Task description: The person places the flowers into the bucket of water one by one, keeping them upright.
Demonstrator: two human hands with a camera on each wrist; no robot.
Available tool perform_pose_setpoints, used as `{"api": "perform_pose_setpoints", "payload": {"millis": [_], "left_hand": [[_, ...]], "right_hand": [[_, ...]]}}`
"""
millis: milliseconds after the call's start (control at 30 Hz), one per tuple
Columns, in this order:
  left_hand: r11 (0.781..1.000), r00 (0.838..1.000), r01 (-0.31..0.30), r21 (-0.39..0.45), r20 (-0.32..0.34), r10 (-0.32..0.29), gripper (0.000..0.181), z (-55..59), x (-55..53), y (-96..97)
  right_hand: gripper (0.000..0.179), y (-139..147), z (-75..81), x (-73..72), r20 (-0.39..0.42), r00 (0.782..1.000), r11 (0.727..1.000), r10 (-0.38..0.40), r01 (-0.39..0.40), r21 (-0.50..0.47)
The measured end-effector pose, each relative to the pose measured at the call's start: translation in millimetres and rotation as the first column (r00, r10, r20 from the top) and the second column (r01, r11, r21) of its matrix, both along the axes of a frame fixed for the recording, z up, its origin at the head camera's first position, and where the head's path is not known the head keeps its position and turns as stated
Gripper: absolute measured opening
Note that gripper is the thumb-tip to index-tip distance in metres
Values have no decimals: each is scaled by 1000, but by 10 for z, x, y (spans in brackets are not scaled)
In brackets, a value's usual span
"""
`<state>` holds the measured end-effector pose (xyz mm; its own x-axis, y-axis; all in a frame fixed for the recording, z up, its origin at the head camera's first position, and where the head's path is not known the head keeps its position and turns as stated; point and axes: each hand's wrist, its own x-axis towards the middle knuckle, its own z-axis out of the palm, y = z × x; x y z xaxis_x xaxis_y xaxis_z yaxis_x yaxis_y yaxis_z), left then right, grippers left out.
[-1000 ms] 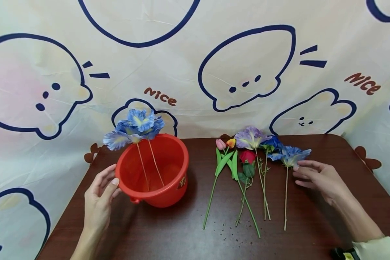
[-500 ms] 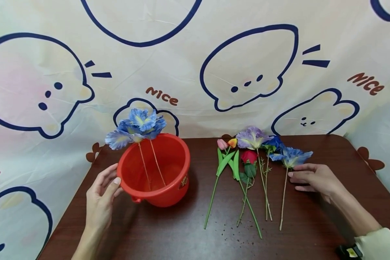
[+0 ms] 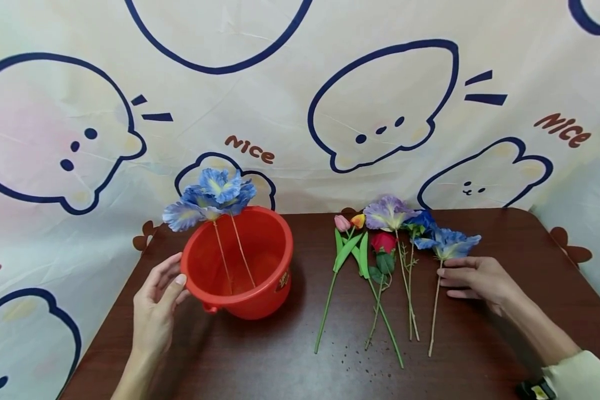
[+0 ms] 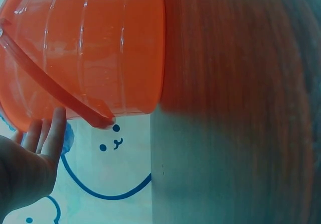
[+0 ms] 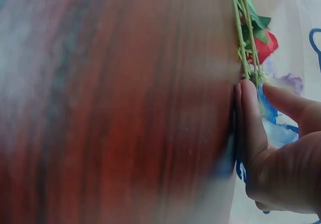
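A red plastic bucket point(image 3: 260, 303) stands on the table's left half, with two blue flowers point(image 3: 217, 191) leaning in it. My left hand point(image 3: 155, 305) touches its left rim, fingers fairly straight; in the left wrist view they lie beside the bucket point(image 4: 100, 48) near its hanging handle point(image 4: 55, 88). My right hand point(image 3: 480, 283) reaches a third blue flower point(image 3: 450, 243), lying on the table, with fingertips touching its stem just below the bloom. The right wrist view shows a gap between thumb and index finger point(image 5: 253, 113).
Left of that flower lie a dark blue flower point(image 3: 420, 221), a purple flower point(image 3: 387, 212), a red rose point(image 3: 384, 242), a pink tulip point(image 3: 342, 223) and an orange tulip point(image 3: 358, 221), heads toward the back. Dark crumbs point(image 3: 360, 361) dot the brown table point(image 3: 260, 366). A printed cloth point(image 3: 290, 111) hangs behind.
My right hand has moved left and slightly toward me, onto the blue flower's stem; the stem's lower end has shifted a little left. My left hand and the bucket stay put.
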<state>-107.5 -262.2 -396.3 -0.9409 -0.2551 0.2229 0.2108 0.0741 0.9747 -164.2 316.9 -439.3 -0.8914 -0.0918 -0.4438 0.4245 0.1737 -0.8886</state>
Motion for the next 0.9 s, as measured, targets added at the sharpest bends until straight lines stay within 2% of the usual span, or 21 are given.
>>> {"api": "perform_pose_setpoints", "payload": {"millis": [300,533,633,800,900], "left_hand": [[1000,1000,-4,3,-9,4,42,-8,4,1],[999,999,27,20,-27,-26,42,-3,-2,-11],[999,999,28,28,-30,-27,42,-3,-2,-14],[999,1000,18,27,-25,-17,42,-2,-2,-9],[1000,1000,10,18,-14,-10,43,-3,1,-7]], "right_hand": [[70,-110,-44,-12,-21,1000,1000,-4,5,30],[70,-54,48,7,-48,999,999,-21,22,40],[65,2,126,39,-84,996,999,-40,41,3],[36,70,264,105,-154,983,987,-102,81,-138],[30,77,337,132,-194,974,979,-118,81,-188]]}}
